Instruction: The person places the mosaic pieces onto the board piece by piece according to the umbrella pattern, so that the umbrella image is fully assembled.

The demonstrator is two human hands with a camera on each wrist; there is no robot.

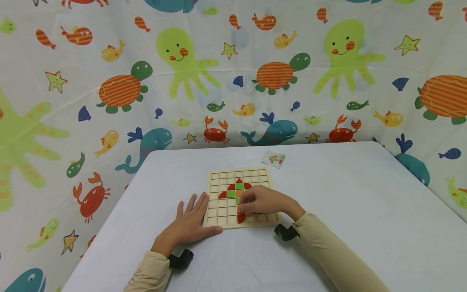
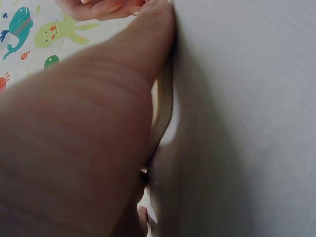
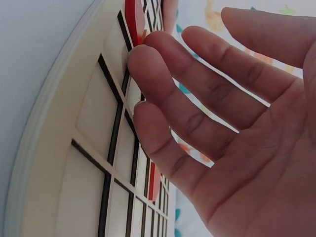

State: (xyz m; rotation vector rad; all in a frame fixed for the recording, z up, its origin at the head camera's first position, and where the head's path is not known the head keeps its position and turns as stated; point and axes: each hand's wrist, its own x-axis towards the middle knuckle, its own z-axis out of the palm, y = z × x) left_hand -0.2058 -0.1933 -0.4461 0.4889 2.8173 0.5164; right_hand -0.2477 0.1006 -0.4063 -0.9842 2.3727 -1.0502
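Observation:
A square wooden grid board (image 1: 219,221) lies on the table, with a rocket-like pattern of red, green and orange pieces in its cells. My left hand (image 1: 191,221) rests spread by the board's left edge, its thumb along the front corner. Close up, the left wrist view shows that hand (image 2: 84,113) against the board's edge. Over the board's middle, my right hand (image 1: 260,200) covers part of the pattern. In the right wrist view, its loosely bent fingers (image 3: 190,118) reach the grid beside a red piece (image 3: 135,22), the thumb standing apart from them.
Beyond the board's back right corner lies a small card (image 1: 273,159) with a printed pattern. A white cloth covers the table (image 1: 346,182). Behind it hangs a curtain (image 1: 226,113) printed with sea animals. Each wrist wears a black device.

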